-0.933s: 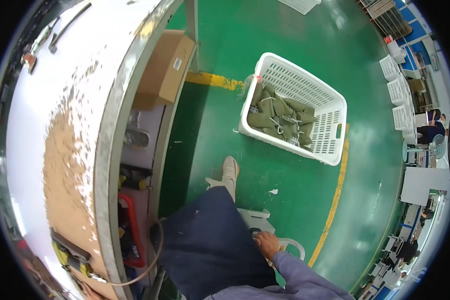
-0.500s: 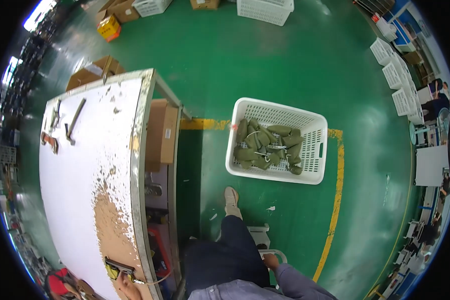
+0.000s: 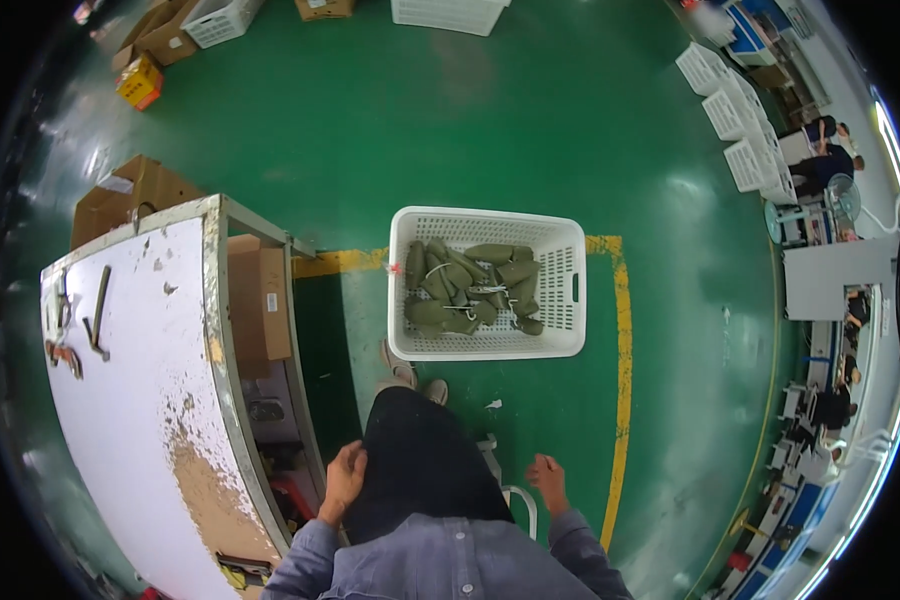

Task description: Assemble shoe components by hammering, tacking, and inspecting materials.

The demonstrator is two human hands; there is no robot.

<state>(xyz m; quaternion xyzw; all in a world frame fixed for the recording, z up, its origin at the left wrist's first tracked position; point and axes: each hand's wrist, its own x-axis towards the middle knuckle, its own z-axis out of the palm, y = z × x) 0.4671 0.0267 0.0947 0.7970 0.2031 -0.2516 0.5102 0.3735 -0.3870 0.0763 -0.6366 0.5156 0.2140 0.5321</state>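
A white plastic basket (image 3: pixel 485 348) stands on the floor ahead of my feet. Several olive-green padded fabric pieces (image 3: pixel 440 314) with white strings lie in a pile inside, mostly toward its left. My left hand (image 3: pixel 344 482) hangs beside the workbench's right edge, its fingers loosely bent and apart with nothing visible in them. Above the floor, near a white-framed stool (image 3: pixel 526 510), my right hand (image 3: pixel 547 480) is likewise loosely curled, holding nothing I can see. A black and yellow hand tool (image 3: pixel 242 572) lies on the bench's near end, touched by neither hand.
The worn white workbench (image 3: pixel 135 370) takes up the left side, with a hammer-like tool (image 3: pixel 98 318) on top and a cardboard box (image 3: pixel 272 305) on its shelf. Yellow tape (image 3: pixel 622 380) marks the floor. White crates (image 3: pixel 725 115) and seated people are at the right.
My left hand has let go of the tool on the bench. My right hand has come off the stool's frame. My view has shifted, and both shoes now show near the basket.
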